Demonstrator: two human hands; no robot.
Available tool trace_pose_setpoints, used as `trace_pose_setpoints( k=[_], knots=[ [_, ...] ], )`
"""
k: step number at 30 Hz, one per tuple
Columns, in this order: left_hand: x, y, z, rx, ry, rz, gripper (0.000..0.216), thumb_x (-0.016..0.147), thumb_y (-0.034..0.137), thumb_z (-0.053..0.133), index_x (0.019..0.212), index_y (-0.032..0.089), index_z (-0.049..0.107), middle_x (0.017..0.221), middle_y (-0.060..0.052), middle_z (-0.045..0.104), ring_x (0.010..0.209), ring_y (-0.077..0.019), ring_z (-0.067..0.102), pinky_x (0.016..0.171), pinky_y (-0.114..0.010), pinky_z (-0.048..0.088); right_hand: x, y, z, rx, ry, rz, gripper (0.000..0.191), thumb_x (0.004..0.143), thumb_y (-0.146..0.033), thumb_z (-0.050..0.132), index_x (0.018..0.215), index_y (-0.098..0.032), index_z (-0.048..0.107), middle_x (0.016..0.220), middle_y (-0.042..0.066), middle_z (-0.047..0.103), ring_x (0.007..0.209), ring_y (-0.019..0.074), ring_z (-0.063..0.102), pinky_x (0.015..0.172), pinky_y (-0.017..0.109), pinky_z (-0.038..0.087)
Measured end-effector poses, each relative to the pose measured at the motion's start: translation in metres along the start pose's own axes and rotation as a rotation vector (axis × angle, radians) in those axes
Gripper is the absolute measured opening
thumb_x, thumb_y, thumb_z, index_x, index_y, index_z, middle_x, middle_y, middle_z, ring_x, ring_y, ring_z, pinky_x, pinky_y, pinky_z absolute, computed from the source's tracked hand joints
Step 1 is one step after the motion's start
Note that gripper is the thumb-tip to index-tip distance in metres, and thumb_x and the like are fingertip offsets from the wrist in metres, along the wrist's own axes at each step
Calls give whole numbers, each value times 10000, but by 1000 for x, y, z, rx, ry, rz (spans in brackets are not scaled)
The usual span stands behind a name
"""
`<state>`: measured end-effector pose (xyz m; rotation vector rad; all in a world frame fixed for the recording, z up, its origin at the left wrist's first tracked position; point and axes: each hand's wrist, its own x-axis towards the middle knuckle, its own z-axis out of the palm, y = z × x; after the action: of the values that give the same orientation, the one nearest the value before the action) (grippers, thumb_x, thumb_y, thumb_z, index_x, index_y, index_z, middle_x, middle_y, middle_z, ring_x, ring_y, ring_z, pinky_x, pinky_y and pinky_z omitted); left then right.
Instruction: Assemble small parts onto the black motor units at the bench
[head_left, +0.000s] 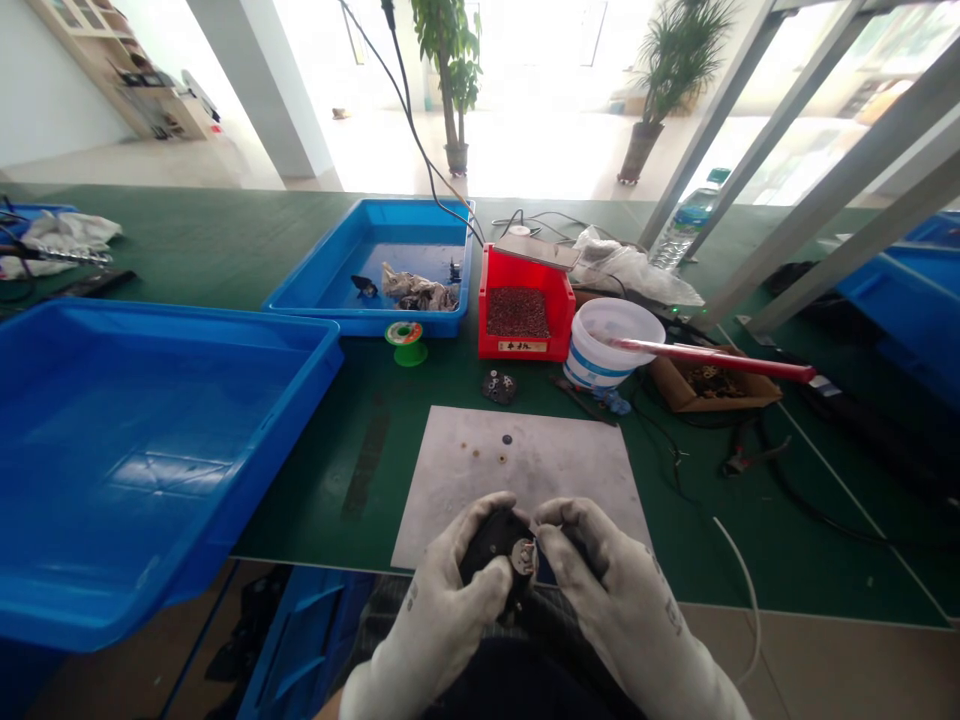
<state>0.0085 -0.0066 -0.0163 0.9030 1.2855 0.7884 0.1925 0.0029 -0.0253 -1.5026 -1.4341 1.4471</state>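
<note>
Both my hands wear white gloves and meet at the near edge of the green table. My left hand [442,590] is wrapped around a small black part [491,540] with a round metal end. My right hand [607,580] is closed beside it, its fingertips pinching at that metal end. They hover over the near edge of a grey metal plate [525,470] that carries a few small specks and a tiny dark ring.
A big empty blue tray [142,450] sits left. Behind are another blue tray [390,260] with scraps, a green solder spool [406,342], a red bin [523,305] of small parts, a white bucket [607,345], a red rod [712,357], pliers [750,455] and cables.
</note>
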Motion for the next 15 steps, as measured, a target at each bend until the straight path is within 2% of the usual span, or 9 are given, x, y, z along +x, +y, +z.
trace_pose_setpoints(
  k=[4, 15],
  knots=[
    [-2, 0, 0, 26, 11, -2, 655, 815, 448, 658, 1384, 136, 568, 1444, -174, 654, 1306, -363, 634, 1210, -522, 446, -1, -1, 0, -9, 7, 8, 332, 1020, -549, 540, 1083, -244, 654, 1027, 58, 780, 981, 180, 748, 785, 223, 578],
    [-1, 3, -1, 29, 25, 9, 602, 830, 399, 654, 1377, 154, 592, 1324, -126, 713, 1201, -314, 681, 1104, -434, 544, -2, -8, 2, -27, 13, -7, 314, 1023, -532, 535, 1071, -245, 652, 1006, 49, 780, 973, 175, 747, 794, 224, 571]
  ],
)
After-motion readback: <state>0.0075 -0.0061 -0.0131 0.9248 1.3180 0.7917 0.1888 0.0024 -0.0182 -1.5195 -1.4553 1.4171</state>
